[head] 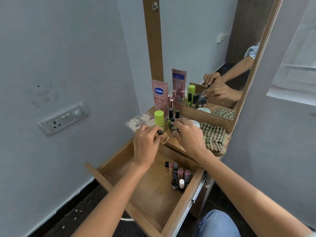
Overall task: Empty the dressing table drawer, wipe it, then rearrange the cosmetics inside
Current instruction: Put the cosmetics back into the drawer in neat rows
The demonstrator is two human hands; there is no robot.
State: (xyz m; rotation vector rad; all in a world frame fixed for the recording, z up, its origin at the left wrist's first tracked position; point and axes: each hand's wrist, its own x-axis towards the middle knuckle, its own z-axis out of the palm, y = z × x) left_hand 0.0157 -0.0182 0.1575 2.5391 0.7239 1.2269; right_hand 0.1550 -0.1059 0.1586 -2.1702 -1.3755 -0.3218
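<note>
Wooden drawer [153, 190] is lying open below both hands; left fingers [154, 134] are pinching a small bottle [161, 134], right fingers [177, 127] grasping another bottle [173, 128], likely for restocking.

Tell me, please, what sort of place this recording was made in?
Most likely a bedroom or dressing corner at home: a wooden dressing table with a tall mirror, cosmetics such as a Vaseline tube on top, and an open drawer holding small bottles.
</note>
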